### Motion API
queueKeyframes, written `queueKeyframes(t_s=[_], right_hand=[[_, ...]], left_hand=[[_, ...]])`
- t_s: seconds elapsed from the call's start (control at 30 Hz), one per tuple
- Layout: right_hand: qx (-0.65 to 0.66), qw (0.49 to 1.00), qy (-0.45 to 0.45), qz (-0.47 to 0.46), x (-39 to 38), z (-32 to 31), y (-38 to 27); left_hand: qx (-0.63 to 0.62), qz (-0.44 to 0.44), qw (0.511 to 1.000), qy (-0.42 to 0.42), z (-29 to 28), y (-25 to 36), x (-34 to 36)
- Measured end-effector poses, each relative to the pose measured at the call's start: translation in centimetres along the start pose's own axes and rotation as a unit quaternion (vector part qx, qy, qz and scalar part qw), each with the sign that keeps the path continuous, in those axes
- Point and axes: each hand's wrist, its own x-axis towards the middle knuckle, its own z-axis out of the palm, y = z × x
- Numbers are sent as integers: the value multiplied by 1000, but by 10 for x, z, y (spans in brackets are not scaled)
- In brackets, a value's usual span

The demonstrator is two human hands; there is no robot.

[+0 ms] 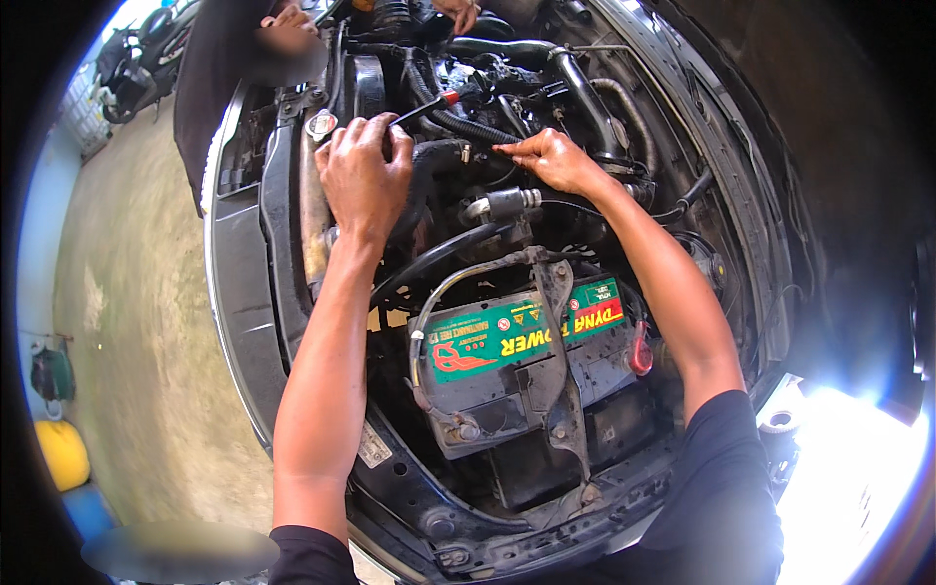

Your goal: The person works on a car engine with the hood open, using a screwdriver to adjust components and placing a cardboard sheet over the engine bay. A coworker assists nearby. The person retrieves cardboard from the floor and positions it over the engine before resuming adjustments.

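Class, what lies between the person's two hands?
In the head view, a thick black hose and ribbed black tube lie between the left hand and right hand.

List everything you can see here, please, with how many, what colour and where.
Battery: 1, dark and green, lower centre
Bracket: 1, grey, across the battery
Terminal cover: 1, red, battery's right end
Round cap: 1, silvery, upper left of centre
Slim tool: 1, black and red, top centre
Ribbed hose: 1, black, top centre
Metal pipe: 1, silvery, upper right of centre
Other engine parts: too many to count, mostly black, throughout
Motorcycle: at least 1, dark, far upper left
Yellow object: 1, yellow, lower left
Co-worker: 1, dark clothing, upper left
Co-worker's hand: 1, bare, top edge
Sleeves: 2, black, bottom
Left hand: 1, bare, near round cap
Right hand: 1, bare, near ribbed hose
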Motion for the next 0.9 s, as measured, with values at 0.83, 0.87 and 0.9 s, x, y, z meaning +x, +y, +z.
queueKeyframes(t_s=[0.83, 0.87, 0.9], right_hand=[[-21, 997, -38, 69, 10, -6, -7], [-42, 996, -26, 81, 12, 2, -24], [-64, 994, -14, 92, 17, 10, -43]], left_hand=[[-15, 60, 998, -1, 8, 0, 5], [-34, 37, 999, 2, 6, -5, 9], [-44, 15, 999, 2, 1, -11, 6]])
